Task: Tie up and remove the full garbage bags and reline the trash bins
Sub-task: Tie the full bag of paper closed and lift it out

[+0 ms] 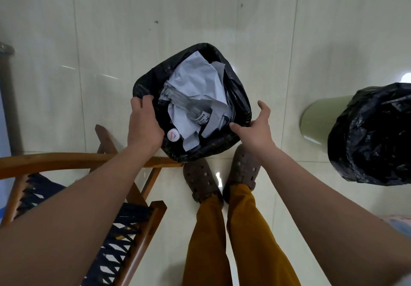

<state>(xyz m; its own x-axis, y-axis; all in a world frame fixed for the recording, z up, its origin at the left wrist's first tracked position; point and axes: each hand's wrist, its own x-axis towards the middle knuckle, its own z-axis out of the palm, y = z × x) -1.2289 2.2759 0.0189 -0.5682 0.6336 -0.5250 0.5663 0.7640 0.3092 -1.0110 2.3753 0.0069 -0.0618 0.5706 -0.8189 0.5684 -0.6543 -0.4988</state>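
Head view showed the left hand (144, 123) with its fingers (142, 101) curled over the near-left rim of the black garbage bag (238, 90), gripping the plastic there. The right hand (255, 128) hovered at the near-right rim, its fingers (264, 108) spread apart and holding nothing; whether the thumb touched the bag could not be told.

The step in hand looked like the start of freeing the full bag's edge from its bin so it could be gathered. The next move probably called for the right hand to take hold of its side, then for both to lift the rim off and draw the edges together for a knot.

That bag, on the floor (89, 41) just beyond the person's shoes, held crumpled white paper (195, 81), a clear glass bottle (189, 108) lying on its side, and a small white cap (173, 135) near the left hand. Well to the right stood a green bin (320, 121) lined with another black bag (373, 136); its contents were hidden. A wooden chair (66, 163) sat near left.
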